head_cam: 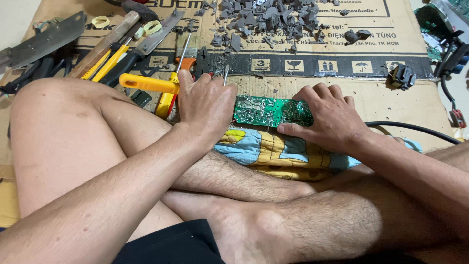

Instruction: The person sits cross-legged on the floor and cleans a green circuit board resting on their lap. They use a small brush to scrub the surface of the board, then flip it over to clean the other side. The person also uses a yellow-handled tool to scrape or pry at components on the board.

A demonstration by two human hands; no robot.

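A green circuit board (271, 111) lies solder side up on a patterned cloth (266, 149) over flattened cardboard. My right hand (328, 116) presses on the board's right end, thumb along its near edge. My left hand (205, 103) is closed around a tool with a yellow handle (146, 83) sticking out to the left and a thin metal tip (225, 73) poking up beside the board's left end. My crossed bare legs fill the foreground.
Tools lie at the upper left: a screwdriver (171, 90), a wooden-handled hammer (105, 43), a saw blade (46, 39), a knife. Several grey broken bits (266, 19) are heaped on the cardboard at the top. A black cable (415, 128) runs right; more electronics parts (439, 29) sit at far right.
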